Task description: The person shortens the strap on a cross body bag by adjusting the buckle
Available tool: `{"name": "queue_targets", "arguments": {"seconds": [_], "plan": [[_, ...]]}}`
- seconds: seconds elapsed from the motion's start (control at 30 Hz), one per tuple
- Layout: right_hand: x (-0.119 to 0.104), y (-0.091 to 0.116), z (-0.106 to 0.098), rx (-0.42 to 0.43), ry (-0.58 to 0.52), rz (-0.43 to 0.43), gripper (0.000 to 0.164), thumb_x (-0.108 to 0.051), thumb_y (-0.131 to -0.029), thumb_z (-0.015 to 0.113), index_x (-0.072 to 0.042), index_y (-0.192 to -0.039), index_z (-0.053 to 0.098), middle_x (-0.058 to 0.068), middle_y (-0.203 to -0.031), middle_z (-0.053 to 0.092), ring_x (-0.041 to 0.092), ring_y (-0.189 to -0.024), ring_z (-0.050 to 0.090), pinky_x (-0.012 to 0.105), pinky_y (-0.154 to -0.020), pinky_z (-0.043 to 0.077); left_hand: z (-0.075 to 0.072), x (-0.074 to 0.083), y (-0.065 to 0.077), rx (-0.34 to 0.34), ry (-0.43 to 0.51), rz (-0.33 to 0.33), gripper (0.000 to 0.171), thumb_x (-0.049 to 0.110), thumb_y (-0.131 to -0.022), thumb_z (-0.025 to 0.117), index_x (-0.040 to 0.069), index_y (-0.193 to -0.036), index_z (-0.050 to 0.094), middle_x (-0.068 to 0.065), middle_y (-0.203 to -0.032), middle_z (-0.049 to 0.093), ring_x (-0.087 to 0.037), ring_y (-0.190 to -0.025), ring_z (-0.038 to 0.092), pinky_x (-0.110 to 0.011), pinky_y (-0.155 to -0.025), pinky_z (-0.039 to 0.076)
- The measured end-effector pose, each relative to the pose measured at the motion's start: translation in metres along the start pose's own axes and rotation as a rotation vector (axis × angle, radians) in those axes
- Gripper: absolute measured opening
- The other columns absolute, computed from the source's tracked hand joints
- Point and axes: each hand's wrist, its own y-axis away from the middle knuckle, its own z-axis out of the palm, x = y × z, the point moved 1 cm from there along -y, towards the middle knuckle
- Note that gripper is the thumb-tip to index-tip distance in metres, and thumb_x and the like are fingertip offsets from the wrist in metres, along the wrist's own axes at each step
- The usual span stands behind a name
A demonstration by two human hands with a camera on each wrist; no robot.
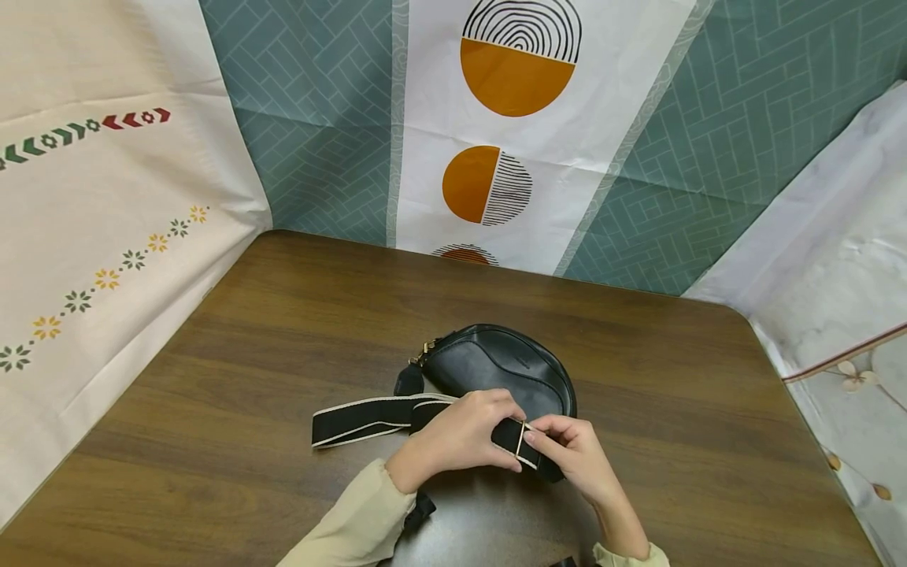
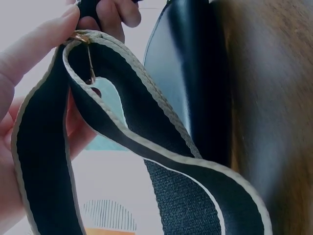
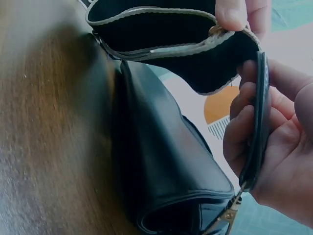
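Now | left hand [image 1: 460, 437] and right hand [image 1: 577, 457] fingers pinch strap [image 1: 368, 419] buckle [image 1: 523, 442] | bag [image 1: 503, 370] mid-table [image 1: 248, 331], edges well apart

You're in pale cream long sleeves [image 1: 354, 516]. Both hands are bare. Cuffs sit loose at your wrists.

Staged tabletop booth, wooden table [image 1: 283, 378], patterned backdrops [image 1: 319, 118]

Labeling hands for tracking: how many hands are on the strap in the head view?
2. The left hand grips the strap just left of the gold buckle; the right hand pinches it at the buckle's right, in front of the bag.
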Motion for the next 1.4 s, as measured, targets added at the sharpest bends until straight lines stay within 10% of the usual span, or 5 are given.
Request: {"name": "queue_targets", "arguments": {"seconds": [1.4], "plan": [[0.007, 0.004, -0.005, 0.069, 0.019, 0.042, 0.018, 0.01, -0.084, 0.052, 0.021, -0.096, 0.045, -0.006, -0.073, 0.063, 0.004, -0.061, 0.056, 0.017, -0.051, 0.045, 0.014, 0.004, -0.007, -0.032, -0.148, 0.012, 0.044, 0.037, -0.061, 0.08, 0.01, -0.092, 0.066, 0.005, -0.084, 0.054, -0.006, -0.077, 0.055, -0.015, -0.069, 0.042]]}}
